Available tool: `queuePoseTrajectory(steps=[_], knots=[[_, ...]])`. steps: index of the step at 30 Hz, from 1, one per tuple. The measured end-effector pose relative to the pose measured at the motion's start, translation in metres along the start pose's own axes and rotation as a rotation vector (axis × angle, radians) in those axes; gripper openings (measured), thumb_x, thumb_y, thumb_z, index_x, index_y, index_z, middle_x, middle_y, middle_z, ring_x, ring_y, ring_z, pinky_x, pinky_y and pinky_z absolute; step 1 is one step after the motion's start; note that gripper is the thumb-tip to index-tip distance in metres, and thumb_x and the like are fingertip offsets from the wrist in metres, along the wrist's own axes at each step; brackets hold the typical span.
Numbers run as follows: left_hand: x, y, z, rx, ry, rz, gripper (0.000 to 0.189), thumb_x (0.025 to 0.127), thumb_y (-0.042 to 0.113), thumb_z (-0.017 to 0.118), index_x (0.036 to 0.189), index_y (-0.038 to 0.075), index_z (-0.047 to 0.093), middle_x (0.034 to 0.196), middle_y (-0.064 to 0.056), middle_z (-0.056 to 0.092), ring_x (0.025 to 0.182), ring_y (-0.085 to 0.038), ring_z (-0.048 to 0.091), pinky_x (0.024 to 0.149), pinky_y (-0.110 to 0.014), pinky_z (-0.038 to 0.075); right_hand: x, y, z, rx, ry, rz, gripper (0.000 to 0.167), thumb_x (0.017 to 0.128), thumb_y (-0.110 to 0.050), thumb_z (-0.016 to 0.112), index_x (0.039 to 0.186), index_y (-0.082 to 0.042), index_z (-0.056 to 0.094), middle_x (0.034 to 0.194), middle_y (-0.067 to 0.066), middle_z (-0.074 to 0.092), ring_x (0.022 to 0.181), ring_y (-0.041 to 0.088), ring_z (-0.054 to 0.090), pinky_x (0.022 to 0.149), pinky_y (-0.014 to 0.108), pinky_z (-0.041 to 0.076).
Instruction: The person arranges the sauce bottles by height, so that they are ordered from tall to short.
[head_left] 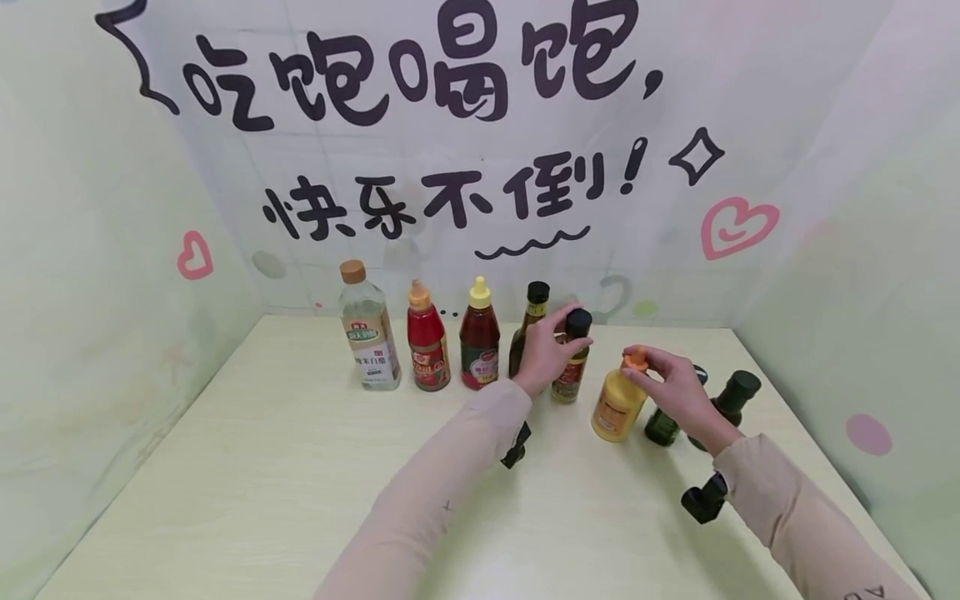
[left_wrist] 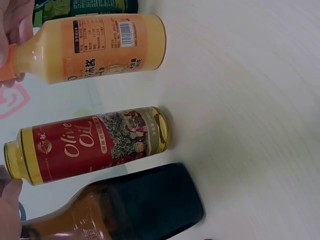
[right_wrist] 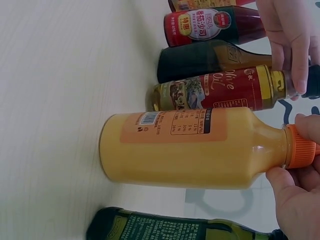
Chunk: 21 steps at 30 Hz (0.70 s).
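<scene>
Our beige-sleeved left arm (head_left: 442,492) slants forward to the right, our right arm (head_left: 802,517) forward to the left, wrists (head_left: 720,429) bare beyond the cuffs (head_left: 738,457). Our left hand (head_left: 550,354) and right hand (head_left: 675,387), near each other, both pinch between thumb (head_left: 643,383) and fingers (right_wrist: 300,62).

Tbl (head_left: 225,483) front-left free; btl row (head_left: 480,354) blocks rear; gap btwn oil btl (head_left: 567,377) & yellow btl (head_left: 617,408).
</scene>
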<state>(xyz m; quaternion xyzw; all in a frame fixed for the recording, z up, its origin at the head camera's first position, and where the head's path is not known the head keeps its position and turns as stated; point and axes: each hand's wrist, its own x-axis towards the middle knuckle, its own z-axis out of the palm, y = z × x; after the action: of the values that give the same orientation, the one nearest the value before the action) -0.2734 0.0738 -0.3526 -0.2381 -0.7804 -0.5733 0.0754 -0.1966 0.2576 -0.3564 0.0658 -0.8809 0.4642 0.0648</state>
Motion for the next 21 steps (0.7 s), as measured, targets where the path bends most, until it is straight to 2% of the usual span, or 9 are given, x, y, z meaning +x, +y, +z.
queuePoseTrajectory(steps=[13, 21], knots=[[0.008, -0.005, 0.003, 0.036, 0.076, 0.005, 0.05, 0.074, 0.011, 0.071, 0.121, 0.013, 0.055, 0.105, -0.007, 0.063, 0.091, -0.011, 0.058, 0.067, -0.016, 0.045, 0.001, 0.002, 0.001, -0.002, 0.012, -0.035, 0.042, 0.087, -0.025, 0.057, 0.119, 0.002, 0.051, 0.118, 0.019, 0.053, 0.111, 0.028, 0.046, 0.091, 0.045, 0.037], [0.011, -0.009, 0.009, 0.038, 0.094, -0.012, 0.05, 0.073, 0.012, 0.072, 0.12, 0.013, 0.056, 0.106, -0.006, 0.062, 0.091, -0.011, 0.059, 0.07, -0.015, 0.046, 0.001, 0.002, 0.001, 0.004, 0.009, -0.028, 0.043, 0.087, -0.026, 0.057, 0.119, 0.001, 0.05, 0.118, 0.019, 0.053, 0.111, 0.028, 0.046, 0.091, 0.045, 0.038]])
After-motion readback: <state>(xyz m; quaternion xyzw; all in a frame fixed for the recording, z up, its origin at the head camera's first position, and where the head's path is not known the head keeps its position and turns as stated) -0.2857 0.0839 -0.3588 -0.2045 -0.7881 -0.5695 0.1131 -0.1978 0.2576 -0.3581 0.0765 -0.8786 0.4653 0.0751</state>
